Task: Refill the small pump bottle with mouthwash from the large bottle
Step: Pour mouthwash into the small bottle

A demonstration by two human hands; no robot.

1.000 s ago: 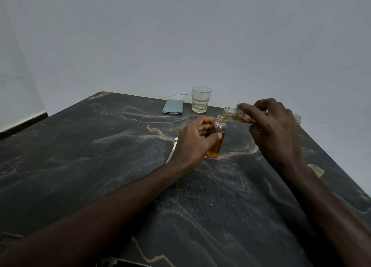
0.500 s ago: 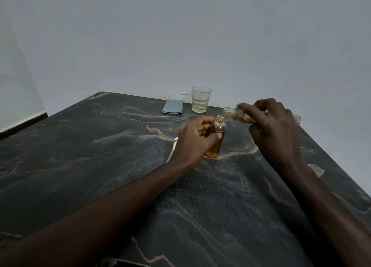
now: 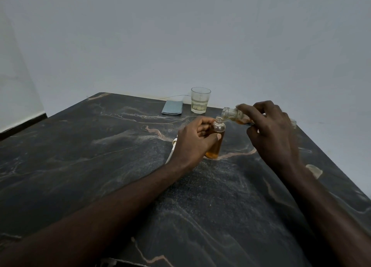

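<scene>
In the head view, the small bottle (image 3: 216, 141) stands upright on the dark marbled table (image 3: 100, 156), a little right of centre and toward the far side, its open neck up so it can take liquid. The left hand (image 3: 195, 144) wraps it from the left, fingers (image 3: 202, 129) curled round the far side and thumb (image 3: 212, 138) across the near face, most likely to keep it from tipping while it fills. Amber mouthwash fills its lower part up to about the thumb; the shoulder and neck look clear. The large bottle (image 3: 235, 116) lies nearly level in the air, its mouth pointing left and sitting just above and to the right of the small neck, close enough that the pour should drop straight in; a shallow pool of amber lies along its lower side. The right hand (image 3: 270, 132) grips its body from above, fingers closed over it, wrist bent down and forearm coming in from the near right. I cannot make out a stream between the two mouths. A white piece (image 3: 172, 149), perhaps the removed pump, shows behind the left wrist. Farther off stand a glass (image 3: 200, 103) holding some pale liquid and a grey pouch (image 3: 172, 108).
</scene>
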